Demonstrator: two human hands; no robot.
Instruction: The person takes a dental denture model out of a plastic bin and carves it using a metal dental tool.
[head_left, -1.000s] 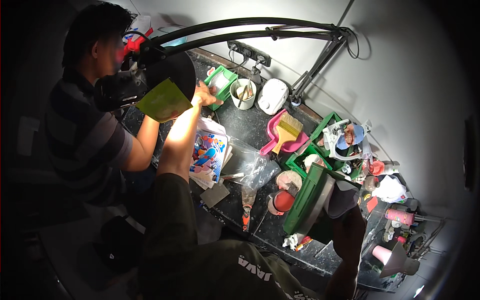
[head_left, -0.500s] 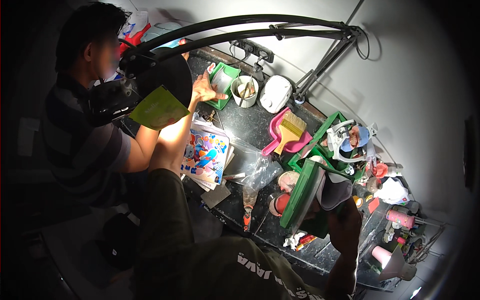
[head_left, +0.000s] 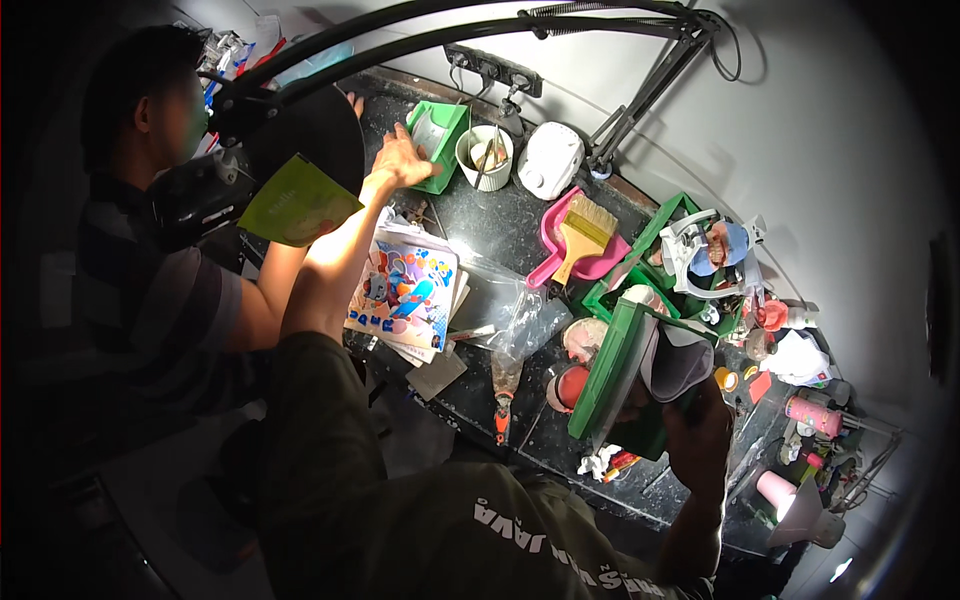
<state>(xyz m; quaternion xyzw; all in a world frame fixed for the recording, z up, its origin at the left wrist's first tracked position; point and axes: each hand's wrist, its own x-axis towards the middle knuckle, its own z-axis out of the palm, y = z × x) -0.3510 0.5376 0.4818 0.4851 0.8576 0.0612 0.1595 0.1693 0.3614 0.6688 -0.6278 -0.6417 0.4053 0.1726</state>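
Observation:
My left hand (head_left: 402,160) reaches across the bench with its fingers spread, right beside a green tray (head_left: 458,120) that holds a pale, shiny piece. It seems to touch the tray's near edge, with nothing in its grasp. On the right, my right hand (head_left: 697,428), in shadow, grips a second green tray (head_left: 602,392), tipped up on its side above the bench. Inside that tray a grey curved piece (head_left: 680,366) shows, its kind unclear. My fingers are partly hidden behind the tray.
A white cup (head_left: 485,160) with tools, a white device (head_left: 551,162), and a pink dustpan (head_left: 610,258) with a brush (head_left: 585,232) stand along the back. Booklets (head_left: 405,300) and a scraper (head_left: 503,400) lie nearer. A black lamp arm (head_left: 450,30) crosses overhead; a co-worker (head_left: 150,200) sits left.
The view has shifted slightly. My left hand stays beside the back tray with fingers spread. The tray in my right hand has turned a little, showing more of the grey piece.

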